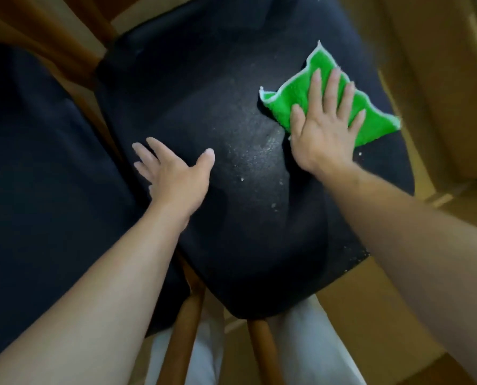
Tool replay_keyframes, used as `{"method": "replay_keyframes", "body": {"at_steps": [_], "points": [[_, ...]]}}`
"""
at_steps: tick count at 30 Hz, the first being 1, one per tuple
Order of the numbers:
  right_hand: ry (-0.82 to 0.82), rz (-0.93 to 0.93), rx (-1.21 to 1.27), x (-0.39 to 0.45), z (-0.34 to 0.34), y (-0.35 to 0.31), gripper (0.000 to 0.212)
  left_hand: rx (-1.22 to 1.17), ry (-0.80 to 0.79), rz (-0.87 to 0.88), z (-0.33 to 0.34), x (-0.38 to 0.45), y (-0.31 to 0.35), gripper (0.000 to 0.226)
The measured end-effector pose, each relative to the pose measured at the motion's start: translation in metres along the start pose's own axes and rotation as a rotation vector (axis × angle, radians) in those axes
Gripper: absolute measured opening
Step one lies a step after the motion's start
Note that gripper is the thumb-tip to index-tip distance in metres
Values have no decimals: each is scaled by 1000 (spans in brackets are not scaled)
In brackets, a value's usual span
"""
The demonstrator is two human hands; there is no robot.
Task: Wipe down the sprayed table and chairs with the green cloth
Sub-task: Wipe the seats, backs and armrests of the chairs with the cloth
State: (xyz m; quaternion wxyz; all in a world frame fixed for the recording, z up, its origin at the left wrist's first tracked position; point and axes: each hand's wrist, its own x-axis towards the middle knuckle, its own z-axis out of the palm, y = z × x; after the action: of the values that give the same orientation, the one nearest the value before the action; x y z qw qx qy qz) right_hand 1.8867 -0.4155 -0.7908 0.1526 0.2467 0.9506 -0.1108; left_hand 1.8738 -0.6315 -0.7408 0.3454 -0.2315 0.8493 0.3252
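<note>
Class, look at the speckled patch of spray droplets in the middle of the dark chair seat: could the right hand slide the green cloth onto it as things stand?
Probably yes. The right hand presses flat on the green cloth just beside the droplets, with bare seat between.

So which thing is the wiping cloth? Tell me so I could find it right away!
Look at the big dark chair seat in the middle. On its far right part, the right hand presses flat on the green cloth. It is the only bright green thing there, fuzzy, with a wavy white edge.
</note>
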Motion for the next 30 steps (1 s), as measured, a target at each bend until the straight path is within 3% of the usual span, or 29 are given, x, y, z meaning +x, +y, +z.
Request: {"method": "replay_keyframes", "body": {"at_steps": [3, 8, 12, 14, 18, 21, 24, 28, 30], "points": [[-38, -52, -36, -62, 20, -14, 69, 12, 16, -103, 12, 9, 13, 110], [-172, -404, -150, -184, 51, -12, 71, 125, 31, -163, 19, 19, 11, 112], [-166, -613, -162, -134, 36, 10, 65, 141, 26, -225, 23, 26, 12, 114], [-95, -553, -155, -79, 20, 18, 63, 157, 26, -231, 24, 28, 13, 113], [23, -168, -66, 38, -9, 18, 65, 191, 2, -246, 23, 28, 13, 111], [40, -36, 14, 52, -12, 5, 64, 194, 5, -258, 23, 27, 16, 111], [-13, -104, -20, -18, 6, -7, 66, 203, 15, -272, 23, 25, 20, 111], [-164, -383, -100, -146, 32, 3, 67, 204, 10, -297, 23, 25, 23, 113], [-220, -503, -126, -167, 38, 16, 66, 201, -8, -303, 23, 26, 23, 114]]}}
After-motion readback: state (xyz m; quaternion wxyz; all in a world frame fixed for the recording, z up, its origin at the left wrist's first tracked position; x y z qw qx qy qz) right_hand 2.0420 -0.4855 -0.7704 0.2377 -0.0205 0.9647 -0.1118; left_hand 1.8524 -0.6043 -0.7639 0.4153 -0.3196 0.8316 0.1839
